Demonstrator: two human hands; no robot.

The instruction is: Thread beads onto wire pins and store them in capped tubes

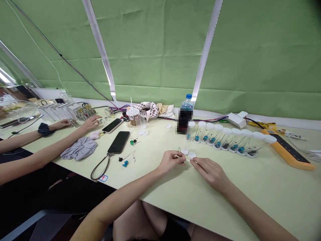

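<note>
My left hand (pixel 172 161) is closed in a pinch on a thin bent wire (pixel 179 150), whose loop sticks up above the fingers. From its fingertips a thin pale rod (pixel 187 160) runs to my right hand (pixel 210 172), which pinches the other end. Whether wire and rod are one piece I cannot tell. Just behind my fingertips lie round white caps (pixel 192 155). To the right stands a row of clear tubes with white lids (pixel 227 131), holding teal pieces (pixel 218 144) and thin wires. Left of my hands lie a loose teal piece (pixel 125 163) and a bent wire (pixel 132 155).
A blue-capped bottle (pixel 189 96) stands behind my hands, and an orange power strip (pixel 288 154) lies at the right. Phones (pixel 118 142), a grey scrunchie (pixel 79 148) and a straw cup (pixel 132 115) are to the left. A co-worker's hands (pixel 90 124) reach over the far-left table.
</note>
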